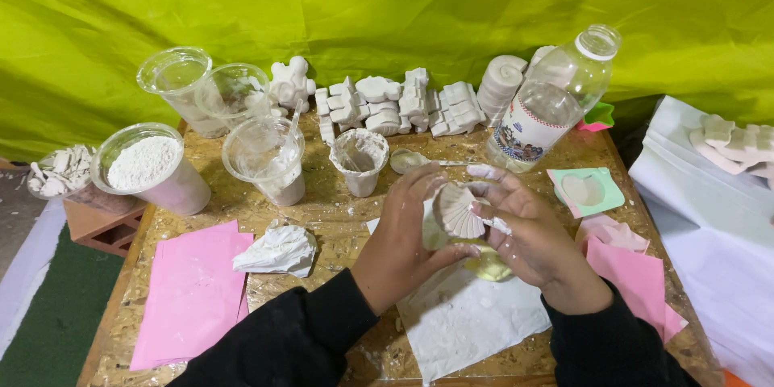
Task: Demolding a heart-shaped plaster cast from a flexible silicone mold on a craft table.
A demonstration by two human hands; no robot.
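Pinched between the fingers of the left hand [403,234] and right hand [528,234], a ridged plaster shell [458,210] (probably freshly demoulded) was being cleaned; gentle handling was called for.

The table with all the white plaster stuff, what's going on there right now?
A person in black sleeves holds a white shell-shaped cast over a wooden table, left hand cupping it and right hand gripping its edge, with something yellow beneath. Under the hands lies white paper. Behind stand cups of white powder, a row of finished casts and a clear plastic bottle.
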